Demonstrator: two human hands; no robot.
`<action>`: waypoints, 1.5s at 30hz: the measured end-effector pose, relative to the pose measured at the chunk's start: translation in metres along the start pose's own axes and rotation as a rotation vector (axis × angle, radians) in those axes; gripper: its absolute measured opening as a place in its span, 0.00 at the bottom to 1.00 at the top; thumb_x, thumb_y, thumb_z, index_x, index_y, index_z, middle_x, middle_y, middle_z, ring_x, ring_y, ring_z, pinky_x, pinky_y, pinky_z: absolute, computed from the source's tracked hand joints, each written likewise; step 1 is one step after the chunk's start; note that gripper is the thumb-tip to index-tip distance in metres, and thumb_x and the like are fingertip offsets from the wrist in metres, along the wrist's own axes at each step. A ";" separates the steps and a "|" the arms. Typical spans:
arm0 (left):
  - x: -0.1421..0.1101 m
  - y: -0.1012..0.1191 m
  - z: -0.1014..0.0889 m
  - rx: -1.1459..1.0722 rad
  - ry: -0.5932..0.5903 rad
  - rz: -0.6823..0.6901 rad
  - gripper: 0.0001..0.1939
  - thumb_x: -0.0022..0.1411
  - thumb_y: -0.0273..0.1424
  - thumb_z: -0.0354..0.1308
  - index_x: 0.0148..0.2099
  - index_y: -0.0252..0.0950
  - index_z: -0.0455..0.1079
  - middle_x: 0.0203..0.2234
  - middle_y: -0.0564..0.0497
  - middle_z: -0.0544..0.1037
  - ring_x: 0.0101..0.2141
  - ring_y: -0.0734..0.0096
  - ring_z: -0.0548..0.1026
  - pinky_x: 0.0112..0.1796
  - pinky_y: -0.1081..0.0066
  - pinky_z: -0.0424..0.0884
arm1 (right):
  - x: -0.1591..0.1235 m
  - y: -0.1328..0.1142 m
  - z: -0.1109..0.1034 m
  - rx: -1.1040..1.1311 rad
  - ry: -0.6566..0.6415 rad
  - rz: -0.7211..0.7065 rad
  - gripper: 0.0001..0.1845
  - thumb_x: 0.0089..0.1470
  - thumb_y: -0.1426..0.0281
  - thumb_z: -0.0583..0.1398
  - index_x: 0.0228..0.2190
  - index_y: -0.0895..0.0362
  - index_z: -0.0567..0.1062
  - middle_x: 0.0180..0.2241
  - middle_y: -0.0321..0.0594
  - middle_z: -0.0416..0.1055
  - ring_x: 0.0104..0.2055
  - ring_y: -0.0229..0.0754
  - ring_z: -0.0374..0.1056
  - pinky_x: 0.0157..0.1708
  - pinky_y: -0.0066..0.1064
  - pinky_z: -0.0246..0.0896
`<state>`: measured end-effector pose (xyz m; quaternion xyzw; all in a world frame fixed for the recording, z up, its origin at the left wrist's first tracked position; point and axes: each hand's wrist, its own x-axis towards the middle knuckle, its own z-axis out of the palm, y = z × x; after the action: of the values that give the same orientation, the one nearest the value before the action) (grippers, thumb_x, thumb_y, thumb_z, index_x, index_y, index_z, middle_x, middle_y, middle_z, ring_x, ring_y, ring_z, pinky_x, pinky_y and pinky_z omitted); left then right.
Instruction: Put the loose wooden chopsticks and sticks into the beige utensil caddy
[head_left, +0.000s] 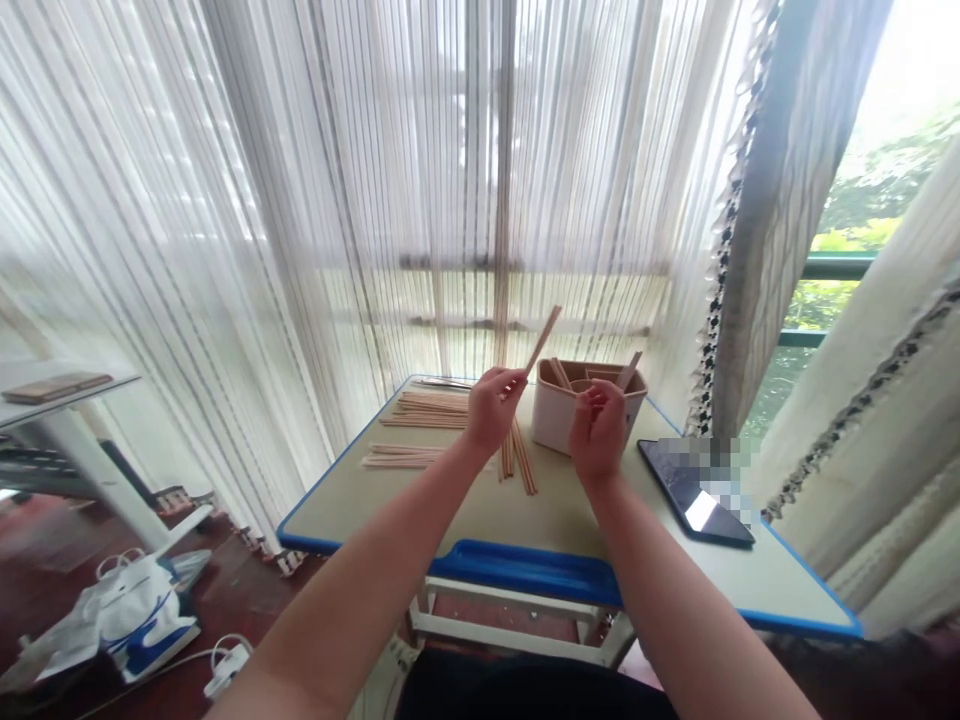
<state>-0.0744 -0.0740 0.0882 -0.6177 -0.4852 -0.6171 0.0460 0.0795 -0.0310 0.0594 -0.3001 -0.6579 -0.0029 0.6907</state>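
My left hand (496, 405) is closed around the lower end of wooden chopsticks (543, 340), which point up and to the right. Just right of it stands a pale holder (551, 425) with a brown rim and inner dividers; a few chopsticks (630, 370) lean in it. In front of its rim, my right hand (598, 425) has its fingers pinched together; what they hold, if anything, is hidden. More chopsticks (431, 410) lie in bunches on the table to the left, a paler bunch (401, 456) among them. Darker chopsticks (523, 460) fan out below my left hand.
The cream table (465, 505) has a blue edge. A black tablet (697, 495) lies at its right. Sheer curtains (390, 180) hang behind. Another table (60, 385) stands at left, with a bag (139, 605) and a white plug strip (227, 668) on the floor.
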 end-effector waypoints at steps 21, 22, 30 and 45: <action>0.068 0.020 0.092 -0.321 -0.204 -0.108 0.11 0.53 0.35 0.60 0.37 0.34 0.72 0.28 0.50 0.77 0.26 0.71 0.76 0.21 0.76 0.72 | 0.013 0.024 0.005 -0.412 0.091 0.160 0.14 0.56 0.66 0.53 0.40 0.53 0.76 0.39 0.40 0.73 0.41 0.45 0.62 0.45 0.38 0.53; 0.067 0.020 0.092 -0.297 -0.228 -0.095 0.10 0.53 0.35 0.60 0.36 0.34 0.72 0.28 0.50 0.77 0.26 0.71 0.76 0.22 0.76 0.72 | 0.013 0.024 0.005 -0.405 0.102 0.183 0.14 0.57 0.66 0.52 0.40 0.54 0.75 0.39 0.40 0.73 0.41 0.44 0.62 0.45 0.38 0.53; 0.057 0.019 0.095 -0.109 -0.320 -0.047 0.08 0.53 0.33 0.59 0.34 0.33 0.73 0.26 0.50 0.78 0.27 0.74 0.75 0.28 0.76 0.69 | 0.013 0.030 0.002 -0.295 0.191 0.224 0.16 0.59 0.68 0.48 0.37 0.57 0.74 0.38 0.43 0.72 0.41 0.43 0.63 0.46 0.39 0.54; 0.056 0.044 0.084 0.186 -0.341 0.026 0.09 0.53 0.33 0.58 0.37 0.35 0.71 0.25 0.51 0.77 0.26 0.71 0.74 0.30 0.73 0.66 | 0.014 0.038 0.003 -0.214 0.365 0.434 0.18 0.55 0.65 0.50 0.45 0.59 0.67 0.45 0.48 0.67 0.48 0.48 0.60 0.51 0.43 0.51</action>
<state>0.0015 -0.0121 0.1372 -0.7125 -0.5330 -0.4555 0.0281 0.0935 0.0071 0.0564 -0.4992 -0.4395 0.0214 0.7464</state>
